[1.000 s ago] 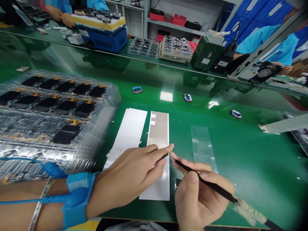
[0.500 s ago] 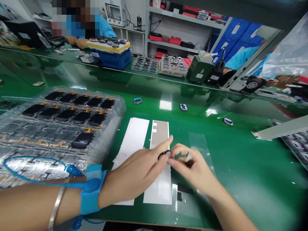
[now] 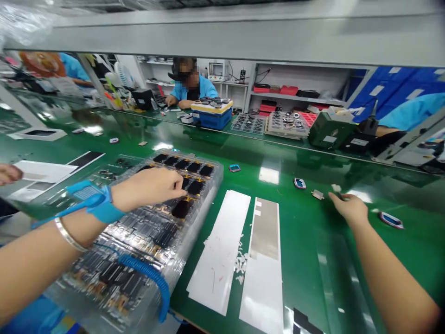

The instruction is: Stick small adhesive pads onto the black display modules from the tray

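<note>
My left hand [image 3: 156, 186] is over the clear plastic tray [image 3: 205, 218] at left, fingers curled and closed, thumb and forefinger near a black screen [image 3: 181, 208] with an orange flex strip. Whatever those fingertips pinch is hidden. A blue wrist strap [image 3: 104, 204] with a coiled cord sits on this arm. To the right, my right hand [image 3: 352, 209] is low over the green bench, slightly blurred, fingers drawn in. A small whitish piece [image 3: 336, 188] shows at its fingertips; its kind is unclear. Just left of them lies a small silver rectangular part [image 3: 317, 194].
Two long white sheets [image 3: 222, 246] [image 3: 262, 287] lie mid-bench, with white scraps [image 3: 241, 264] between. Small oval frames [image 3: 299, 183] [image 3: 391, 220] [image 3: 234, 168] are spread behind. Another person's hand [image 3: 9, 174] shows at far left. A co-worker [image 3: 194, 88] sits across the bench.
My hands were together over the sheets, around a small dark curved part. Now the left is over the tray and the right farther right. The silver part has come into view; the camera view has shifted.
</note>
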The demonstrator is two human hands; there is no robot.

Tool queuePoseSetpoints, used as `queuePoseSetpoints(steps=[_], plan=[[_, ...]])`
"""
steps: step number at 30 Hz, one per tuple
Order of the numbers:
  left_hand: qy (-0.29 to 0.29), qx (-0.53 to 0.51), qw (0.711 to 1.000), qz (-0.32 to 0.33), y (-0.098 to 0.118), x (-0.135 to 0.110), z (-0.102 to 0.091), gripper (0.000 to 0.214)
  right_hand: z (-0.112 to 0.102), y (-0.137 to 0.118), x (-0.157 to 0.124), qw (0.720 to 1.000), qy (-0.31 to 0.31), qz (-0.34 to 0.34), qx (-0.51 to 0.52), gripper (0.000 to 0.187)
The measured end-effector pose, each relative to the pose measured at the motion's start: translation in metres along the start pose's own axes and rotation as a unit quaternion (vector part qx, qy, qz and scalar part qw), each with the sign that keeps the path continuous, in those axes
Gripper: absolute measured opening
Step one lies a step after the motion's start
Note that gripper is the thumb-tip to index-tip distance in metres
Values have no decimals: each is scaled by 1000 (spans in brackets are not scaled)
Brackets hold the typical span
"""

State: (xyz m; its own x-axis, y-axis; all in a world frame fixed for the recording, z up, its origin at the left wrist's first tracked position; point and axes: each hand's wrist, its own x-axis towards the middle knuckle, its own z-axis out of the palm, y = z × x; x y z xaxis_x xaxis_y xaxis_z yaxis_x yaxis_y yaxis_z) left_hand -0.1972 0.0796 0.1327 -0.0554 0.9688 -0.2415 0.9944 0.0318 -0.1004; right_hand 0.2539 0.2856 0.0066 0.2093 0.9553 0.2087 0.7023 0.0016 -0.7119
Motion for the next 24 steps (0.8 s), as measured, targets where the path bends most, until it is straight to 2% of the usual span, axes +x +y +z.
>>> queuePoseSetpoints(steps=[3, 5, 10, 13, 16, 19, 21, 23, 24], plan=[[5, 10, 1000, -9, 7, -7, 11, 31, -1, 6, -9, 997, -3, 77, -9, 22], [15, 30, 999, -14, 16, -8, 13, 29, 3, 1, -24, 996, -6, 91, 9, 19], [44, 62, 997, -26, 44, -9, 17, 20, 8, -32, -87, 992, -52, 32, 114, 26], [66, 53, 996, -34, 58, -11, 21, 18, -3, -48, -129, 984, -94, -4, 149, 33], [80, 25, 996, -23, 66, -11, 18, 26, -17, -56, -165, 979, -116, -25, 165, 28], [63, -45, 995, 55, 77, -8, 10, 29, -25, -67, -193, 973, -132, -40, 186, 22], [17, -121, 983, 139, 91, -7, 9, 29, -26, -80, -209, 961, -159, -62, 220, 18], [-54, -221, 951, 209, 109, -7, 16, 29, -22, -95, -222, 945, -195, -80, 251, 14], [-94, -277, 928, 231, 117, -8, 22, 28, -18, -101, -227, 938, -213, -85, 262, 20]])
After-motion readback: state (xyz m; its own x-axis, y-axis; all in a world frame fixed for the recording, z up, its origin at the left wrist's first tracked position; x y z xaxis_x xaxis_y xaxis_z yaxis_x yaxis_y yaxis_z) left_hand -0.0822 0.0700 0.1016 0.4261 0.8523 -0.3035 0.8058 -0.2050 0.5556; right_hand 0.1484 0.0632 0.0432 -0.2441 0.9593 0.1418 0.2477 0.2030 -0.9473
